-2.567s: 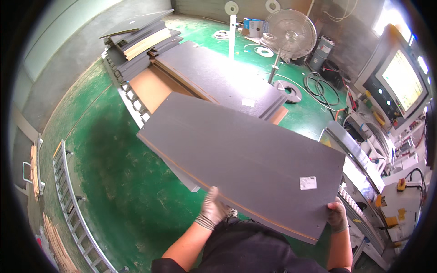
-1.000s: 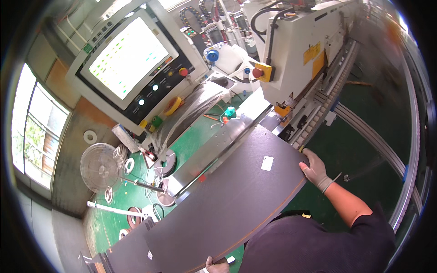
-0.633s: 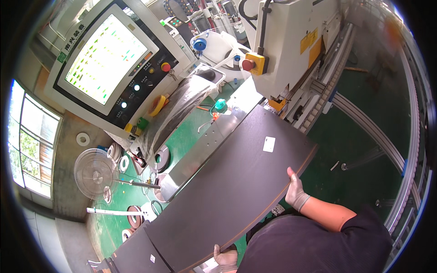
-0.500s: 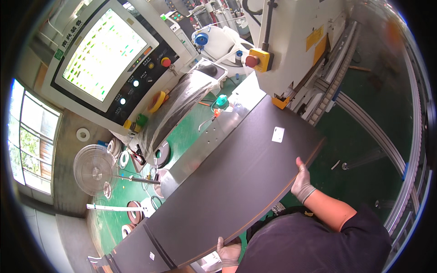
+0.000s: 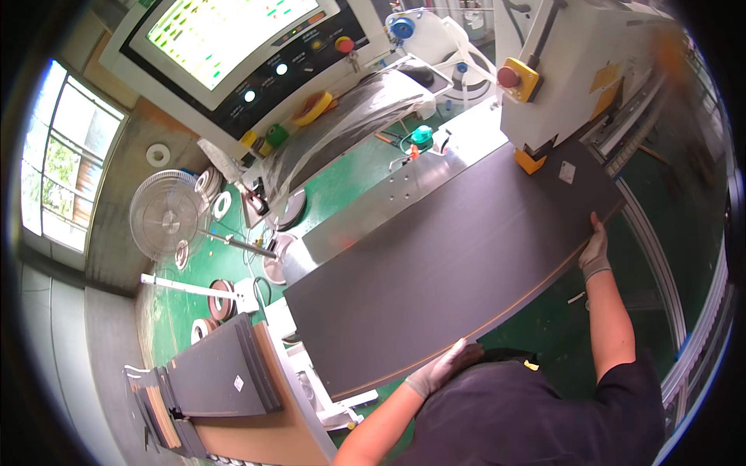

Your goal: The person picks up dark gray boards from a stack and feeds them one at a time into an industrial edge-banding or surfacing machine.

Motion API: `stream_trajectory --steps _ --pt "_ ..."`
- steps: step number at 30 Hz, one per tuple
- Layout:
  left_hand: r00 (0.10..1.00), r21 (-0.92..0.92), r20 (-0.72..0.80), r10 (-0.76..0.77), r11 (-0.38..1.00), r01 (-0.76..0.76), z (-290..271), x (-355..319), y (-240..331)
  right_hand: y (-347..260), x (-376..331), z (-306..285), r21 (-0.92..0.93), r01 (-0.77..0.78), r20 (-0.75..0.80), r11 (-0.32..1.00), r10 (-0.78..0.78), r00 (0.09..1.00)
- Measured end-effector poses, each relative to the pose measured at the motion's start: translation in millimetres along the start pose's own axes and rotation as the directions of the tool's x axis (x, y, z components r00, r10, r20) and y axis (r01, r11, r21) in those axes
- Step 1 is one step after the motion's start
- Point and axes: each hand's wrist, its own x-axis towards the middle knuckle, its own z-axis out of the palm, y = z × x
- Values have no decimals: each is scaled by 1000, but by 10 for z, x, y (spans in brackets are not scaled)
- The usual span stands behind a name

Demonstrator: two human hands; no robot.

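A long dark grey board (image 5: 435, 272) with an orange line along its near edge stretches from left of middle to the machine head (image 5: 575, 85) at upper right. My right hand (image 5: 595, 252), in a pale glove, grips the near edge toward the far end, thumb uppermost. Nearer my body, my left hand (image 5: 441, 370), also gloved, holds the same edge; its fingers are partly hidden beneath the board. A white label (image 5: 567, 172) sticks to the board's top by the machine's orange guard (image 5: 529, 161).
A metal worktable (image 5: 342, 233) runs along the board's far side. A control panel (image 5: 233, 46) stands at upper left, a fan (image 5: 167, 217) at left. Stacked boards (image 5: 217, 373) lie at lower left. A red stop button (image 5: 509, 76) hangs on the machine; metal rails (image 5: 653, 256) curve at right.
The board has moved right and farther under the machine head, away from the stack. Both hands moved right with it; my left hand is now farther up the picture. My view has shifted too.
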Motion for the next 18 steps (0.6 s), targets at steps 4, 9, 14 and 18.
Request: stream_trajectory --steps 4,9,14,18 --pt "915 108 398 69 987 -121 363 66 331 -171 110 0 19 82 -144 996 -79 987" --pt "809 769 228 542 409 -491 824 -329 1240 526 -620 97 68 -68 92 995 62 994" --pt "397 713 25 917 -295 636 -465 -588 1571 1528 -2057 572 92 -355 129 930 343 931" --pt "273 846 -1 962 -145 513 -750 -622 1737 1615 -1903 595 171 -392 73 904 385 920"
